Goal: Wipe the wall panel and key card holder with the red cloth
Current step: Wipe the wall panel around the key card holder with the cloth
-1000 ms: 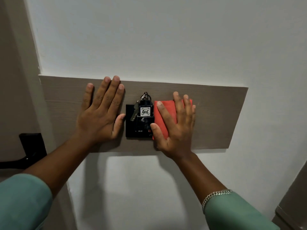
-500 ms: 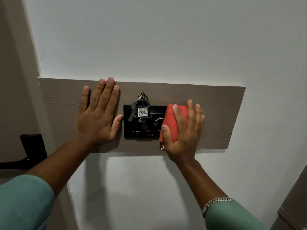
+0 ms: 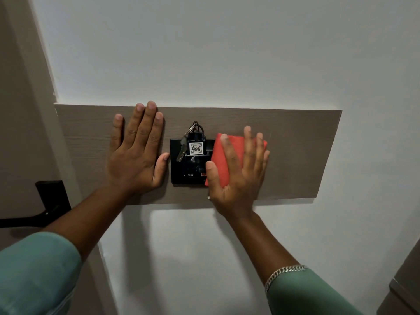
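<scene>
While the head camera looks up at the wall, the brown wall panel (image 3: 295,155) runs as a long horizontal strip across the middle of the frame, and both hands are flat against it. On the frame's left, the left hand (image 3: 136,155) is spread wide open, palm to the panel, fingers pointing up, holding nothing; its thumb tip sits just beside the left edge of the black key card holder (image 3: 179,171). To the right of centre, the right hand (image 3: 238,169) is also splayed open and pressing the folded red cloth (image 3: 221,155) against the surface, pinned under the palm and fingers rather than gripped in a fist. That cloth overlaps the holder's right edge and spills onto the bare panel beyond. A key fob tagged 406 (image 3: 196,148) stands in the holder's slot, with a key (image 3: 181,151) dangling at its left. Now the relation that matters: the holder lies directly to the frame-left of the cloth hand, touching it, so the right hand is plainly the working one. The panel's long axis runs left to right, so sideways strokes look the natural fit. Most of the holder's face looks yet to be covered, and the dangling key could snag the cloth. A silver bracelet (image 3: 284,272) shows at the lower right wrist.
</scene>
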A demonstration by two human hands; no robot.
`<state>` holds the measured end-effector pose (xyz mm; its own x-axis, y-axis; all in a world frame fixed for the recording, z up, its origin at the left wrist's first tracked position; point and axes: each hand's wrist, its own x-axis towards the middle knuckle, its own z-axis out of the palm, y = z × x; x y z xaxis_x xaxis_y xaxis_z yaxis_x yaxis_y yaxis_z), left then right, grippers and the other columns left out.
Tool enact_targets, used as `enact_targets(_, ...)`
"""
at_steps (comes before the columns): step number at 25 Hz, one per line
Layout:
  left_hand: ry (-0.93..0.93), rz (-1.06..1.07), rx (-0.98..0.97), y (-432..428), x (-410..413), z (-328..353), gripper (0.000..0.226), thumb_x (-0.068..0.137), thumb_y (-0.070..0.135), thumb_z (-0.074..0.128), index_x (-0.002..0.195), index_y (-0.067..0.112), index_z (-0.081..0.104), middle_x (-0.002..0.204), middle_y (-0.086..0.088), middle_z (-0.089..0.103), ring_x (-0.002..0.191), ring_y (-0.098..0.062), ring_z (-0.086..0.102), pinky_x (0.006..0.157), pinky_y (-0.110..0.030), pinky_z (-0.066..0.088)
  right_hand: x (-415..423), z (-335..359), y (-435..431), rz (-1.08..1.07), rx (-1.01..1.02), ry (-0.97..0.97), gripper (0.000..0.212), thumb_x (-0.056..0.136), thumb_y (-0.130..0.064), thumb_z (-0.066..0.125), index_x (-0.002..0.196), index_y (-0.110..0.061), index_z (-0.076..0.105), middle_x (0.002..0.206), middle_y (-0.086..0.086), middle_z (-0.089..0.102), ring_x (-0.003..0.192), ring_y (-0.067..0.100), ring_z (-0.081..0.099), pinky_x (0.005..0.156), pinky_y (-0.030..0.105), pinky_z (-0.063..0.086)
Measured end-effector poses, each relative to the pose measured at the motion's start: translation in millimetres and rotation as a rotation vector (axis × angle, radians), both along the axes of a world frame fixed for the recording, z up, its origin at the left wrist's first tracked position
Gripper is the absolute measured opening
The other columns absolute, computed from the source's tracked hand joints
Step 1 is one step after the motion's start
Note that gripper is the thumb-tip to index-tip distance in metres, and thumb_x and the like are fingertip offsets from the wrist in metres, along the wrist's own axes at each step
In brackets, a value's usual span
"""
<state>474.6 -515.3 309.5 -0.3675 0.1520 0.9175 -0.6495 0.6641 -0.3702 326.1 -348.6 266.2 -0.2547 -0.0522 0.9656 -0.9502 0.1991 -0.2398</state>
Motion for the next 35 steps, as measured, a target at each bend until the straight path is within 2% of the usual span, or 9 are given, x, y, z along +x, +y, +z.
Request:
enact_targets(3,-0.003,0.007,-0.007,-1.4,-0.4,0.9,0.075,0.095,0.042,0.031,0.158,0.005,0.013,0.166,-0.014,0.009,0.155,-0.029,0.006,0.126,-0.051,0.002,-18.1,12.2,12.9,0.05,0.161,0.277,0.051,0.093,-0.048,0.054,0.14,-0.028,0.055,0.157,0.014,0.041,0.151,0.039,0.027,0.124,0.062,0.017)
enact_targets(9,0.001,0.009,0.004,0.0,0.6,1.5,0.075,0.095,0.042,0.029,0.158,0.005,0.013,0.167,-0.014,0.01,0.155,-0.03,0.008,0.125,-0.052,0.004,-43.6,43.2,28.0,0.051,0.339,0.53,0.051,0.087,-0.044,0.059,0.135,-0.025,0.062,0.152,0.013,0.05,0.147,0.039,0.036,0.12,0.064,0.023)
enact_targets(11,-0.008,0.006,0.007,1.0,1.2,1.2,0.075,0.095,0.042,0.028,0.158,0.006,0.012,0.167,-0.013,0.009,0.155,-0.03,0.007,0.125,-0.052,0.005,-43.5,33.5,30.4,0.037,0.276,0.448,0.051,0.087,-0.045,0.057,0.133,-0.025,0.062,0.151,0.015,0.05,0.147,0.039,0.036,0.121,0.064,0.023)
enact_targets(17,-0.004,0.001,-0.009,-2.9,0.3,-1.6,0.075,0.095,0.043,0.03,0.158,0.005,0.014,0.168,-0.011,0.004,0.155,-0.03,0.008,0.126,-0.051,0.003,-4.9,-25.4,-1.7,-0.036,-0.106,-0.135,0.06,0.092,-0.048,0.048,0.146,-0.022,0.045,0.16,0.015,0.035,0.154,0.033,0.021,0.126,0.056,0.016)
enact_targets(24,-0.009,-0.019,-0.006,-3.3,-0.8,-0.9,0.075,0.095,0.043,0.029,0.158,0.005,0.012,0.167,-0.011,0.003,0.156,-0.028,0.003,0.126,-0.049,-0.001,37.8,-48.2,-36.3,-0.002,-0.289,-0.452,0.073,0.094,-0.053,0.046,0.155,-0.018,0.029,0.168,0.015,0.017,0.158,0.033,0.008,0.126,0.058,0.014)
enact_targets(26,-0.008,-0.021,-0.001,-2.9,-0.3,0.0,0.075,0.096,0.043,0.03,0.158,0.005,0.013,0.167,-0.012,0.005,0.156,-0.028,0.003,0.126,-0.049,-0.002,42.2,-51.8,-39.3,0.019,-0.254,-0.404,0.071,0.094,-0.05,0.047,0.156,-0.02,0.026,0.168,0.016,0.015,0.158,0.035,0.007,0.127,0.057,0.012)
enact_targets(31,-0.011,-0.016,0.009,-0.6,1.6,0.8,0.074,0.096,0.043,0.03,0.158,0.005,0.014,0.165,-0.014,0.01,0.156,-0.026,0.001,0.126,-0.048,-0.003,12.2,-79.9,-9.6,-0.044,0.103,0.001,0.07,0.088,-0.037,0.056,0.153,-0.03,0.031,0.162,0.019,0.02,0.157,0.034,0.005,0.126,0.057,0.012)
enact_targets(33,-0.013,-0.012,0.014,1.3,1.2,0.6,0.074,0.097,0.043,0.03,0.158,0.005,0.014,0.165,-0.014,0.013,0.155,-0.025,0.002,0.126,-0.048,-0.003,-5.0,-78.1,5.8,-0.044,0.183,0.065,0.076,0.086,-0.033,0.058,0.154,-0.037,0.026,0.163,0.017,0.019,0.158,0.031,0.005,0.126,0.058,0.013)
enact_targets(35,-0.022,-0.01,0.017,1.1,2.3,1.8,0.074,0.097,0.043,0.03,0.158,0.005,0.012,0.165,-0.015,0.014,0.155,-0.026,0.003,0.125,-0.048,-0.004,-10.9,-75.4,15.7,-0.007,0.197,0.039,0.074,0.085,-0.028,0.059,0.153,-0.035,0.03,0.164,0.016,0.016,0.158,0.032,0.004,0.125,0.06,0.015)
